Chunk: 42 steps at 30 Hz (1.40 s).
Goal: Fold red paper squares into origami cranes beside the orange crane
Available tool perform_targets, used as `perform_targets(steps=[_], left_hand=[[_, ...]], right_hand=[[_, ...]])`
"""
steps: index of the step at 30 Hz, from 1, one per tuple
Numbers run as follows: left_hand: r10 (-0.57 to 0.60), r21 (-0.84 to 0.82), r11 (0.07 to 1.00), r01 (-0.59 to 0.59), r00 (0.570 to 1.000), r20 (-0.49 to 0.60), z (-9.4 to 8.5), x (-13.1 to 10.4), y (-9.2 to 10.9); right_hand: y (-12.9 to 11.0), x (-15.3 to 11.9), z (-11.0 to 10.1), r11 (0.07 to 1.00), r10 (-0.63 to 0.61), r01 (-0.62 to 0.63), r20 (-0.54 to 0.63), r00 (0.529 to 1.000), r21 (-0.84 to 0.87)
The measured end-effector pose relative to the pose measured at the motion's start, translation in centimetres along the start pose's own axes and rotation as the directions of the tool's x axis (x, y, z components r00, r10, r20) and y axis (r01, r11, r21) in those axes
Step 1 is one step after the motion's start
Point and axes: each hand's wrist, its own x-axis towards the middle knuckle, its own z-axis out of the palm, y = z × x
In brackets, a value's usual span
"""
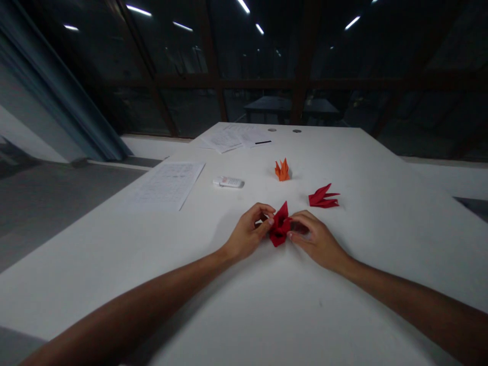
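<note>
Between my two hands is a red folded-paper piece (279, 235) with pointed flaps and dark hollows facing me. My left hand (249, 230) pinches its left side between thumb and fingers. On the opposite side my right hand (314, 238) grips the edge with thumb and fingertips. Just beyond the right hand lies another red folded-paper piece (323, 197), its long points spread to the right. Farther off, an orange folded-paper piece (282, 170) stands with its points up.
A white remote-like device (228, 182) lies left of the orange piece. Printed sheets (168, 184) cover part of the table's left side, with more papers (232, 137) and a black pen (263, 142) behind. Two small round discs (297, 131) sit by the far edge, before dark windows.
</note>
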Motion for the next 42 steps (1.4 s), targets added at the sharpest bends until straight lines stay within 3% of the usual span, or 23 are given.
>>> perform_targets(steps=[8, 14, 23, 31, 38, 42], left_hand=[[-0.008, 0.057, 0.998, 0.006, 0.999, 0.04, -0.1, -0.1, -0.1], [-0.039, 0.162, 0.987, 0.015, 0.989, 0.146, -0.7, 0.2, -0.6], [-0.04, 0.166, 0.986, 0.02, 0.992, 0.118, -0.8, 0.3, -1.0], [-0.018, 0.167, 0.986, -0.008, 0.988, 0.154, -1.5, 0.4, -0.2], [-0.088, 0.114, 0.992, 0.059, 0.958, 0.273, -2.4, 0.7, 0.7], [-0.103, 0.029, 0.995, 0.099, 0.93, 0.353, -2.3, 0.7, 0.7]], right_hand=[[0.4, 0.0, 0.1, 1.0, -0.006, 0.005, -0.022, 1.0, -0.023], [0.1, 0.0, -0.1, 1.0, 0.011, -0.012, -0.03, 0.999, -0.023], [0.1, 0.0, 0.1, 0.999, 0.038, -0.038, -0.049, 0.998, -0.001], [1.7, -0.1, -0.1, 0.956, 0.202, -0.169, -0.12, 0.972, 0.241], [0.1, -0.2, -0.4, 0.971, 0.115, -0.116, 0.017, 0.993, 0.207], [0.0, -0.1, 0.0, 0.975, 0.146, -0.152, 0.048, 0.988, 0.162]])
